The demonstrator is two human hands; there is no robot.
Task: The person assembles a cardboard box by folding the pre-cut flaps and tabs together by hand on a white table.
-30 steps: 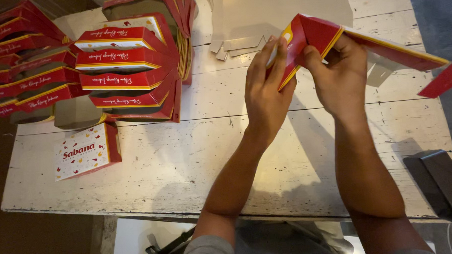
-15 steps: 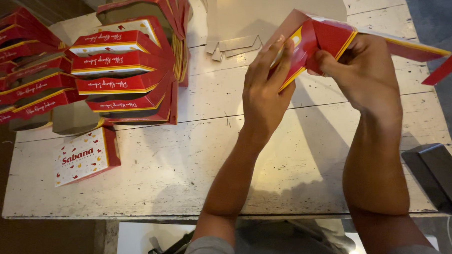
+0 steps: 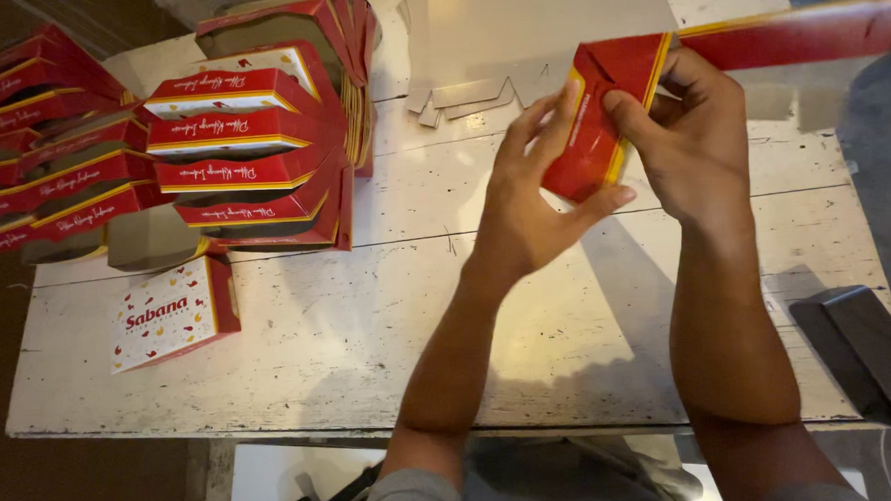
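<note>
Seen from above, a person stands at a worn white counter (image 3: pixel 301 354), folding a red and yellow carton blank (image 3: pixel 608 106) held in the air over the counter's far right part, at about one o'clock in the view. The left hand (image 3: pixel 527 193) cups the folded end from below and from the left, fingers spread against the red panel, thumb reaching under its lower corner. The right hand (image 3: pixel 694 143) clamps the same end from the right, thumb pressed on the yellow edge. The rest of the blank stretches flat towards two o'clock and out of view.

At ten o'clock, a stack of finished red cartons (image 3: pixel 244 139) leans in rows. One white carton with red sides (image 3: pixel 171 311) lies alone at eight o'clock. Flat grey card cut-outs (image 3: pixel 470 92) lie at twelve o'clock. A dark flat object (image 3: pixel 864 349) rests at four o'clock.

The work appears to be at the end-folding step. The next move likely calls for pressing the corner flap home while both hands hold the panels square.
</note>
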